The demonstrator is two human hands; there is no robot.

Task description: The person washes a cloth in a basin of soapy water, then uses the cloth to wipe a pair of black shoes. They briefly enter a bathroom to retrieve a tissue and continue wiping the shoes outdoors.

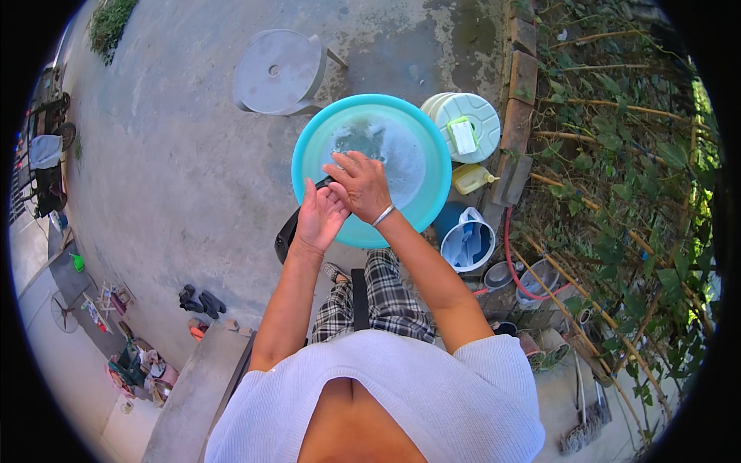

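Over the near left part of a turquoise basin [438, 179] of sudsy water, my two hands meet. My left hand [323, 218] is turned palm up with its fingers apart, and nothing shows in the palm. Laid palm down across its fingertips is my right hand [361, 185], fingers stretched out and a silver bangle at the wrist. A long black object [284, 241] slants behind my left hand across the basin's rim; its other end shows by my right fingers. Its kind and what supports it are hidden.
A grey plastic stool [270, 73] stands beyond the basin. At right are a pale lidded bucket [478, 116] with a soap dish [463, 137], a yellow bottle [472, 179], a white-and-blue bucket [468, 243] and a red hose [508, 239]. Brick edging [515, 123] borders climbing plants. Black shoes [202, 301] lie left.
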